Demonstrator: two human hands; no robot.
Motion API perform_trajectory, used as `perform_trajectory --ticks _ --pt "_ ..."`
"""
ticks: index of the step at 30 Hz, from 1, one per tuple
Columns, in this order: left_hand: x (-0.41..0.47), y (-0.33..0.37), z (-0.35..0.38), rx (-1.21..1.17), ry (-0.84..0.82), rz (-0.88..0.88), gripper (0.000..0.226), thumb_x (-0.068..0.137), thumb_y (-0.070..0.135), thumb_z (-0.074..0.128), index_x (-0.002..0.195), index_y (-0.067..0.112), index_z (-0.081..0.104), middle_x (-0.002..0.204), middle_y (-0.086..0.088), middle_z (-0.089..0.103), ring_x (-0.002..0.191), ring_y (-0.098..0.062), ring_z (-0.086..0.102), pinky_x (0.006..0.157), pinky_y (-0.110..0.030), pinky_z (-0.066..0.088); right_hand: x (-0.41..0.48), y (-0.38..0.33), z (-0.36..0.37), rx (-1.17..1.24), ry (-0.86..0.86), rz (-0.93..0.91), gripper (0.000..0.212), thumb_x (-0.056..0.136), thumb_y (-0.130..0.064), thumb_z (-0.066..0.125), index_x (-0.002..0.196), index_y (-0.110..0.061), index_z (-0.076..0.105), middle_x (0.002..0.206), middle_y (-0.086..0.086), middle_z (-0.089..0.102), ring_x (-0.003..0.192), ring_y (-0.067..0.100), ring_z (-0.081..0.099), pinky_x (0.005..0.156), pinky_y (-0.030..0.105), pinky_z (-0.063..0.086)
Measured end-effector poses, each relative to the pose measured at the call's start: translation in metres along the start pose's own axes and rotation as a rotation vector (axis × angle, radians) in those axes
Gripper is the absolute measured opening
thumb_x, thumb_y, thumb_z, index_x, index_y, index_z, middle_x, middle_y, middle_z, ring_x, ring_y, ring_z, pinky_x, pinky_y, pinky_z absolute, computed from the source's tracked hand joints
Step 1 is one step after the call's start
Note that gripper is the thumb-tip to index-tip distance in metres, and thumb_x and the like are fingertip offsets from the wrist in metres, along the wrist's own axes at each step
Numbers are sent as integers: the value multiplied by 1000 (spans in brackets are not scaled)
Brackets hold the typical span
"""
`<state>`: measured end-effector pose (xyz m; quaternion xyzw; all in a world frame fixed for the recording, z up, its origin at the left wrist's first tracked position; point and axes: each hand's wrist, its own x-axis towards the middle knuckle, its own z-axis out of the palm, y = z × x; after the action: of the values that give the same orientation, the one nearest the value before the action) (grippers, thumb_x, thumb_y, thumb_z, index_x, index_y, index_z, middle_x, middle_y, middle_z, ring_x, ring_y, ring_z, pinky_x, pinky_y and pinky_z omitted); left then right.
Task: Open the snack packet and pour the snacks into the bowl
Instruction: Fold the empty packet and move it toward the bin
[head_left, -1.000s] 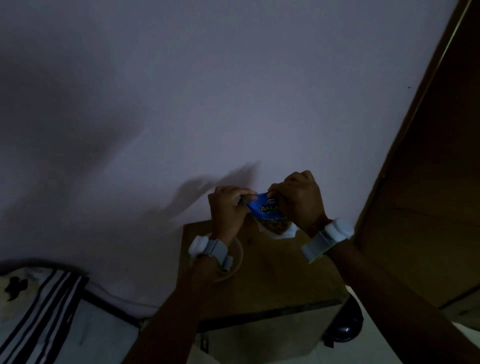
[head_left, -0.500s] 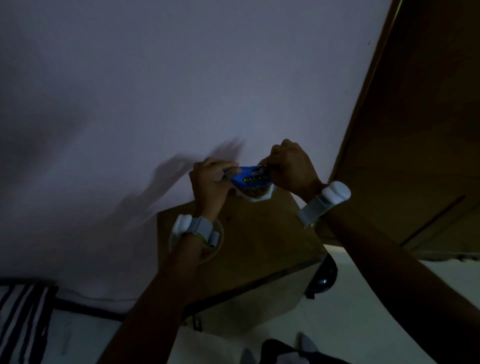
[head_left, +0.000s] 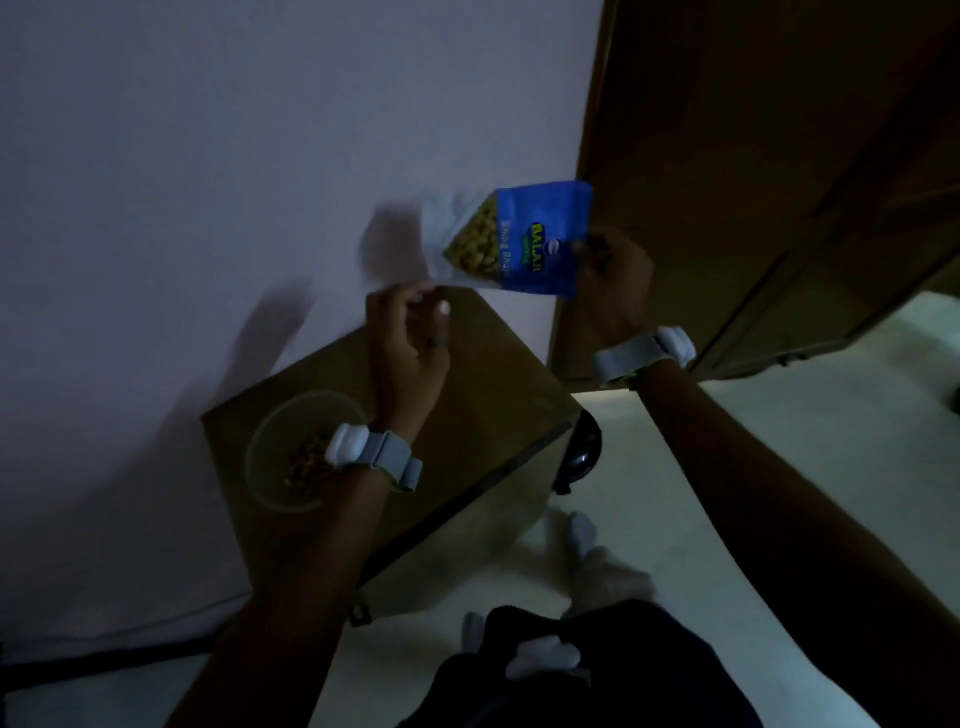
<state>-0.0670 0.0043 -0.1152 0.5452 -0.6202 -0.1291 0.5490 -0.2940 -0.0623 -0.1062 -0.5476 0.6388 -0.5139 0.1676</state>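
The blue snack packet (head_left: 524, 239) is held up in front of the wall, turned sideways, with its clear window of yellowish snacks towards the left. My right hand (head_left: 613, 280) grips its right end. My left hand (head_left: 410, 343) is just below it, fingertips pinched at the packet's lower left corner; the view is dim and blurred there. A clear round bowl (head_left: 275, 441) stands on the left part of a small wooden table (head_left: 493, 395), below and left of the packet. It holds some brown snacks, and my left wristband covers its right side.
A pale wall fills the left and top. A wooden door (head_left: 753, 156) stands at the right. A dark rounded object (head_left: 582, 452) sits on the floor by the table's right corner. My knee and socked foot (head_left: 587, 561) are at the bottom.
The packet has swung up and to the right and turned sideways, now held mainly by my right hand. The view has tilted down, and the bowl with snacks has come into sight.
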Motion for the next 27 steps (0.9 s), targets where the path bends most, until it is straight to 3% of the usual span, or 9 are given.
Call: perform_trajectory --ticks 2,5,7,11,15,19,22,25,27 --pt "-13 -8 17 -74 -207 -109 26 94 20 66 119 21 61 115 -1 57 97 -18 61 78 -28 53 -5 46 -4 80 -34 187 24 94 -10 65 114 1 67 99 8 68 82 11 62 65 3 44" --pt "-26 -31 58 -57 -439 -257 32 92 29 66 122 39 56 123 2 57 107 -17 61 87 -43 58 -4 145 3 194 0 463 44 80 -28 74 117 -8 64 99 10 71 87 24 68 79 42 59" --pt "-32 -42 70 -30 -561 -342 33 91 38 64 122 45 54 121 7 56 108 -11 58 92 -49 56 -15 202 11 130 20 621 49 77 -34 73 117 -8 63 98 8 69 92 23 67 85 49 56" --pt "-34 -61 97 127 -753 -429 27 94 34 65 119 29 60 127 -5 48 103 -10 47 101 -46 47 -58 304 21 211 166 894 34 68 -33 76 98 -30 59 87 13 70 94 32 70 87 53 56" --pt "-5 -74 125 408 -772 -325 13 93 38 65 100 27 63 122 -8 51 111 -26 43 91 -31 29 -93 344 26 342 159 1178 29 87 -6 65 111 -19 55 128 29 57 115 43 61 94 61 52" --pt "29 -97 160 545 -774 -179 16 91 43 62 100 31 68 118 -7 54 111 -32 44 91 -37 34 -100 350 30 343 33 1250 26 92 2 61 118 -2 60 125 28 59 102 40 62 86 51 55" --pt "45 -115 186 637 -806 -113 26 88 52 58 94 29 69 117 -5 58 109 -34 49 89 -40 41 -99 381 45 110 -228 1343 39 101 -10 52 139 0 50 142 16 54 118 33 62 93 39 57" --pt "46 -120 195 711 -792 -61 32 87 55 53 89 28 69 110 -2 62 104 -34 52 90 -45 40 -98 405 61 -219 -497 1173 48 95 -21 65 140 -6 53 141 15 56 123 30 59 90 25 50" --pt "44 -122 193 728 -771 -37 33 89 55 51 88 27 68 106 -2 63 101 -32 53 86 -37 32 -98 413 73 -367 -640 1051 53 93 -30 68 140 -7 55 141 17 57 128 32 55 98 29 44"
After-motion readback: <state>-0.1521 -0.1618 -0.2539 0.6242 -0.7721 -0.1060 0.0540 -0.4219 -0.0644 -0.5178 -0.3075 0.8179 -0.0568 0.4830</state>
